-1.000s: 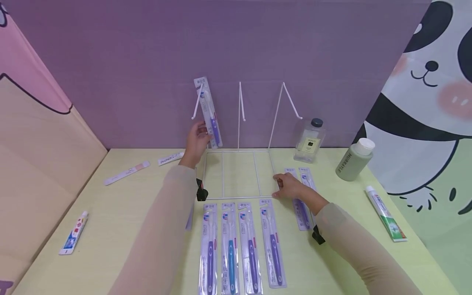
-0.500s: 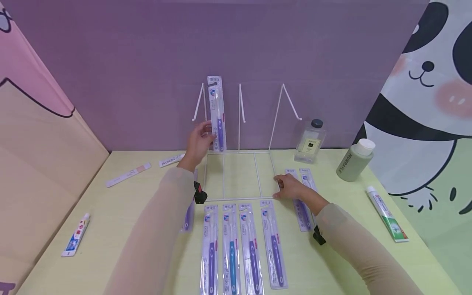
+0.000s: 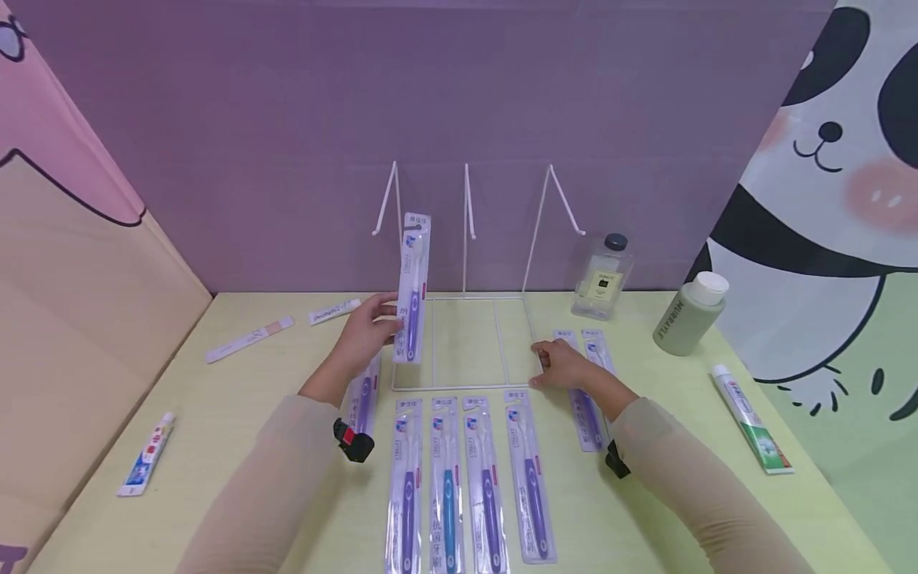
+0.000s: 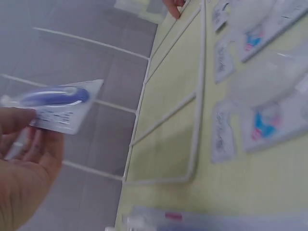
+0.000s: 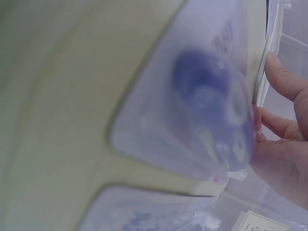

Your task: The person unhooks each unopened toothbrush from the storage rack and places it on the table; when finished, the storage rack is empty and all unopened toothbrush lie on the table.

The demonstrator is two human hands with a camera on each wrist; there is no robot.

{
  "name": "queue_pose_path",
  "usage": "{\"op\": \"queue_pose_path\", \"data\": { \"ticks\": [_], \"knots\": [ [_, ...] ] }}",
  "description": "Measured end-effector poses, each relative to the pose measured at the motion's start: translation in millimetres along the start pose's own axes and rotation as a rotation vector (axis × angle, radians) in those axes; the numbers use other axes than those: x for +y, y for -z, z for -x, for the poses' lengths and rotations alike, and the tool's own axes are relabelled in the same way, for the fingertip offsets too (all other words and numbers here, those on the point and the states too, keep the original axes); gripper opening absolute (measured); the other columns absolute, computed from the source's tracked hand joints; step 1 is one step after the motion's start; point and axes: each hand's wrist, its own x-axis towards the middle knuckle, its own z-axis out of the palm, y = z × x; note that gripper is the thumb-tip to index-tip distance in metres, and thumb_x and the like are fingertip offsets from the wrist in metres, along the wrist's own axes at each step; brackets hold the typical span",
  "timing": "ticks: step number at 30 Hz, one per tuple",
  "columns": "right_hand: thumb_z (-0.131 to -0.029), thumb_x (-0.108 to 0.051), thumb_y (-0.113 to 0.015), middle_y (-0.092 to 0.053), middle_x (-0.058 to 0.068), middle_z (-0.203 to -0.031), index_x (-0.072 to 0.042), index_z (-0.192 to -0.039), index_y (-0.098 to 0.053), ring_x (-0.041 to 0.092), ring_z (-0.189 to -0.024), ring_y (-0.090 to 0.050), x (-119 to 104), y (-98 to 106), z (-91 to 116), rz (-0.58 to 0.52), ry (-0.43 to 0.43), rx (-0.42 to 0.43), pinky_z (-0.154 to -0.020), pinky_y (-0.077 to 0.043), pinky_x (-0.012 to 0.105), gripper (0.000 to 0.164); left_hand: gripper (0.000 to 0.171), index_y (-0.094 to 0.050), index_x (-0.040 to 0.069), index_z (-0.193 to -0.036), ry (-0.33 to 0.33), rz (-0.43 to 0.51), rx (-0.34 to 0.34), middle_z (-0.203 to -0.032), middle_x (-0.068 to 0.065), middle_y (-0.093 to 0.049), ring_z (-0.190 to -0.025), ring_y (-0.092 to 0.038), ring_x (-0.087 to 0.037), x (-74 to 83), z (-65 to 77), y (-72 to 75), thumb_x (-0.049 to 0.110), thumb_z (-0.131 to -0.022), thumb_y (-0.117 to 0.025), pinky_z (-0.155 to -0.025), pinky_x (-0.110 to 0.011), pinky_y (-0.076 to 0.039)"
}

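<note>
My left hand (image 3: 358, 339) pinches a packaged toothbrush (image 3: 412, 291) with a purple handle by its lower left edge. The pack stands nearly upright over the left part of the white wire rack (image 3: 459, 388), below and apart from the left hook (image 3: 384, 199). In the left wrist view the pack's lower end (image 4: 60, 103) shows between thumb and fingers. My right hand (image 3: 570, 371) grips the rack's base wire at its front right corner; the right wrist view shows the thumb (image 5: 284, 79) against the wire.
Several packaged toothbrushes (image 3: 407, 510) lie in front of the rack. Two more (image 3: 588, 418) lie under my right hand, one (image 3: 364, 399) by my left wrist. A clear bottle (image 3: 602, 279), a green bottle (image 3: 690, 312) and toothpaste tubes (image 3: 751, 418) (image 3: 147, 454) stand or lie around.
My left hand has drawn the packaged toothbrush off to the right of the left hook, then down and towards me. My right hand has stayed at the rack's corner.
</note>
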Motion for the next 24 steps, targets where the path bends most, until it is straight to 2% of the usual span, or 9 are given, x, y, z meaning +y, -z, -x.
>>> {"op": "queue_pose_path", "data": {
  "ticks": [3, 8, 12, 18, 22, 24],
  "knots": [
    [-0.074, -0.024, -0.075, -0.044, 0.007, -0.101, 0.001, -0.133, -0.040, 0.021, -0.091, -0.039, -1.6, -1.2, -0.5, -0.001, 0.006, 0.005, -0.082, -0.038, 0.035, 0.073, 0.048, -0.039, 0.008, -0.134, 0.065, -0.064, -0.016, -0.116, -0.016, -0.048, -0.096, -0.054, -0.027, -7.9, 18.2, 17.9, 0.001, -0.088, -0.052, -0.077, -0.036, -0.049],
    [-0.074, -0.023, -0.076, -0.044, 0.007, -0.100, 0.000, -0.133, -0.040, 0.021, -0.091, -0.039, -3.6, -1.3, -1.3, 0.010, 0.005, 0.008, -0.082, -0.038, 0.035, 0.073, 0.051, -0.032, 0.002, -0.137, 0.149, -0.096, -0.048, -0.120, -0.023, -0.042, -0.097, -0.051, -0.031, -18.0, 48.0, 53.5, 0.000, -0.089, -0.050, -0.078, -0.037, -0.049],
    [-0.074, -0.024, -0.076, -0.044, 0.007, -0.103, -0.001, -0.134, -0.039, 0.021, -0.092, -0.040, -3.9, -1.2, -1.9, 0.015, 0.009, 0.005, -0.085, -0.037, 0.036, 0.074, 0.052, -0.027, -0.003, -0.137, 0.210, -0.117, -0.062, -0.119, -0.025, -0.040, -0.094, -0.052, -0.030, -29.7, 68.7, 75.6, 0.000, -0.090, -0.049, -0.079, -0.038, -0.048],
    [-0.074, -0.023, -0.076, -0.044, 0.008, -0.103, 0.001, -0.134, -0.039, 0.022, -0.092, -0.039, -4.7, -0.2, -1.4, 0.011, 0.022, 0.003, -0.086, -0.037, 0.036, 0.074, 0.054, -0.023, -0.007, -0.136, 0.333, -0.129, -0.074, -0.115, -0.026, -0.044, -0.088, -0.057, -0.026, -48.4, 85.9, 91.5, 0.000, -0.089, -0.049, -0.076, -0.039, -0.049],
    [-0.074, -0.024, -0.075, -0.043, 0.008, -0.103, 0.001, -0.134, -0.038, 0.022, -0.093, -0.039, -5.9, 1.3, -1.1, 0.005, 0.024, 0.001, -0.085, -0.037, 0.037, 0.075, 0.053, -0.024, -0.009, -0.134, 0.365, -0.115, -0.080, -0.113, -0.026, -0.046, -0.085, -0.058, -0.025, -58.5, 89.2, 95.5, -0.003, -0.087, -0.049, -0.074, -0.039, -0.050],
    [-0.075, -0.025, -0.075, -0.043, 0.007, -0.102, 0.001, -0.135, -0.037, 0.021, -0.092, -0.039, -6.8, 2.7, -0.8, 0.012, 0.020, 0.000, -0.083, -0.037, 0.036, 0.075, 0.051, -0.026, -0.010, -0.132, 0.374, -0.146, -0.080, -0.112, -0.025, -0.047, -0.084, -0.058, -0.025, -60.2, 88.8, 95.7, -0.003, -0.087, -0.049, -0.073, -0.039, -0.050]
  ]
}}
